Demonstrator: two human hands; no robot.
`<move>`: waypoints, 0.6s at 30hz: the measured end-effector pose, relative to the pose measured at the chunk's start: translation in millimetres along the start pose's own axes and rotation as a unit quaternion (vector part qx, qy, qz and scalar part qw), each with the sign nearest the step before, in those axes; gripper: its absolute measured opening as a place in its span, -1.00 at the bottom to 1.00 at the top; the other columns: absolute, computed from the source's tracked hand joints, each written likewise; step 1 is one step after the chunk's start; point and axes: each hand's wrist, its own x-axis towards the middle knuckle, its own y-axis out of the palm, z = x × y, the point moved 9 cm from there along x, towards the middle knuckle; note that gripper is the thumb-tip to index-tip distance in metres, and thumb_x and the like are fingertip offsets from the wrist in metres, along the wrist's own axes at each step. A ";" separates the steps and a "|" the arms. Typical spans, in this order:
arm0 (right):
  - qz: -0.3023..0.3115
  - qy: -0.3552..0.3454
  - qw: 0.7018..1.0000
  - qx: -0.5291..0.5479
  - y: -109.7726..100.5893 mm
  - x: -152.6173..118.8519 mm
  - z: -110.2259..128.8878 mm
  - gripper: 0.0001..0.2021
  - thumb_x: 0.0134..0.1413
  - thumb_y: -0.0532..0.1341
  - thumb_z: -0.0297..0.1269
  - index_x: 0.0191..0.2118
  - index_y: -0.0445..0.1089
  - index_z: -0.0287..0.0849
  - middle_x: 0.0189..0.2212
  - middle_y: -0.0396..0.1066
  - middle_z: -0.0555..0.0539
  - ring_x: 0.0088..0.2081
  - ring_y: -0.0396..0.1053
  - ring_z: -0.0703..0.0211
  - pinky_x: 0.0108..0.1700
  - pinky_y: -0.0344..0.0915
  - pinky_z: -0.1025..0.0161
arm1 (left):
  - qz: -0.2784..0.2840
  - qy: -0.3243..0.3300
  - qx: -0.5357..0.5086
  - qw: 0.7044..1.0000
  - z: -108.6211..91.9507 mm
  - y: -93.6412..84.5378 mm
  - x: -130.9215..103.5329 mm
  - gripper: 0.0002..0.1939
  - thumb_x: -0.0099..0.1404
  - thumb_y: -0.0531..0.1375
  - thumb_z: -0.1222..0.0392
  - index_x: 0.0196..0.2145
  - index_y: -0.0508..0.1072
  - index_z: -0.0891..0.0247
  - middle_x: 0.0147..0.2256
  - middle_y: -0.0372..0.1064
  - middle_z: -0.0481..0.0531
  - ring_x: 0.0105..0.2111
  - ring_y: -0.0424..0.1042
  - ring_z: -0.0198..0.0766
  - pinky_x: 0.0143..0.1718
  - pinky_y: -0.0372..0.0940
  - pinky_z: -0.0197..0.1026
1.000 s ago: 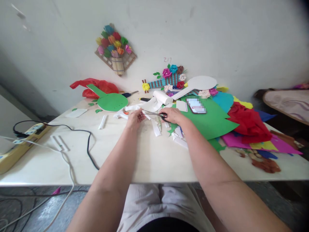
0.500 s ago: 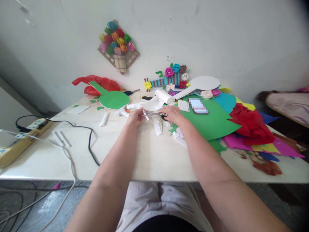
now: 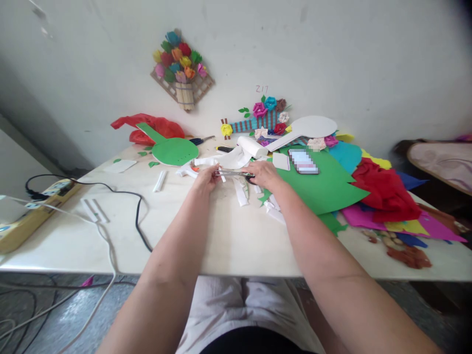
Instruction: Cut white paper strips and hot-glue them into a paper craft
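In my right hand (image 3: 261, 173) is a pair of scissors (image 3: 232, 173), its blades pointing left. My left hand (image 3: 208, 178) pinches a small white paper strip (image 3: 222, 177), which lies at the scissor blades near their tips. Whether the blades meet on the strip is too small to tell. Under and beside the scissors are white paper scraps (image 3: 241, 192). A roll of white paper (image 3: 252, 147) rests just beyond my hands, its loose end trailing left. By my left hand lies a white glue gun (image 3: 186, 170), partly covered.
Left of my hands are a green paddle-shaped piece (image 3: 175, 151) and a power strip (image 3: 40, 211) with cords across the table. To the right, a phone (image 3: 303, 161) rests on green sheets (image 3: 324, 191), near red crepe paper (image 3: 387, 189). A white paddle shape (image 3: 313, 127) leans behind.
The scissor blades now reach further left, up to my left fingers, and the white strip sits lower and shows less. Both hands stay nearly in place.
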 end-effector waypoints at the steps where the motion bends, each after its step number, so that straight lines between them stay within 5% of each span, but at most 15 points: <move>1: -0.005 0.007 1.000 0.014 -1.2 -0.1 -0.1 -0.69 -0.08 0.20 -0.29 -0.13 0.44 0.03 -0.27 0.46 0.00 -0.22 0.35 0.14 -0.32 0.11 0.30 | -0.001 0.001 -0.003 1.000 -0.4 -0.4 -0.2 -0.87 0.14 0.16 0.38 -0.56 0.36 0.36 -0.64 0.27 -0.06 -0.71 0.24 -0.47 -0.67 0.25 -0.41; 9: -0.026 0.165 0.982 0.090 -3.2 -4.3 -24.1 -0.69 -0.12 0.23 -0.08 -0.20 0.46 -0.05 -0.37 0.50 0.01 -0.33 0.40 0.18 -0.34 0.18 0.32 | 0.040 0.026 -0.015 0.999 -1.0 1.4 3.9 -0.88 0.15 0.15 0.31 -0.54 0.38 0.33 -0.66 0.25 -0.06 -0.67 0.27 -0.45 -0.60 0.29 -0.39; 18: 0.025 0.177 0.984 0.022 3.8 -2.6 -20.1 -0.69 -0.06 0.21 -0.08 -0.15 0.43 0.00 -0.24 0.48 -0.06 -0.19 0.39 0.07 -0.24 0.23 0.24 | 0.064 0.055 0.004 0.996 -1.4 5.8 3.0 -0.87 0.06 0.24 0.27 -0.56 0.37 0.32 -0.66 0.25 -0.08 -0.68 0.26 -0.45 -0.61 0.29 -0.38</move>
